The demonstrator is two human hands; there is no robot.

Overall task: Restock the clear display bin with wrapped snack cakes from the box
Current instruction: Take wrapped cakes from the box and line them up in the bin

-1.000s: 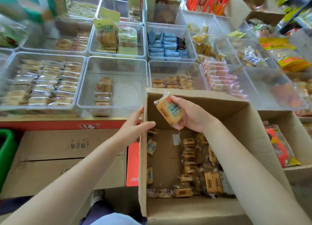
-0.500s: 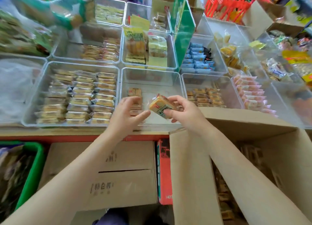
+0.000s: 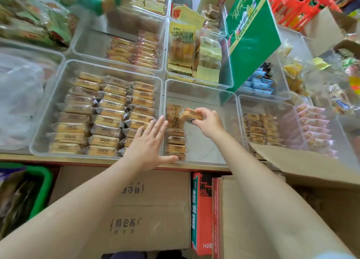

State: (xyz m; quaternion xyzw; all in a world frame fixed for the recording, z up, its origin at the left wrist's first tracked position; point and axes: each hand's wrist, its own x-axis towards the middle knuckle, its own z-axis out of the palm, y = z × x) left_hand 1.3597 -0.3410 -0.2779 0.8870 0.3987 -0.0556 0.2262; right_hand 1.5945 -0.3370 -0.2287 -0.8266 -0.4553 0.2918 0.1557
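Cake (image 3: 191, 115) pinched in right hand (image 3: 209, 122), inside bin (image 3: 200, 89).
Left hand (image 3: 150, 144), fingers spread flat, rests at the bin's near-left wall.

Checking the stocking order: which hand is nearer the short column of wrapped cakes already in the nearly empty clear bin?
Right. The right hand holds a wrapped cake over the column; the left hand hovers open at its left.
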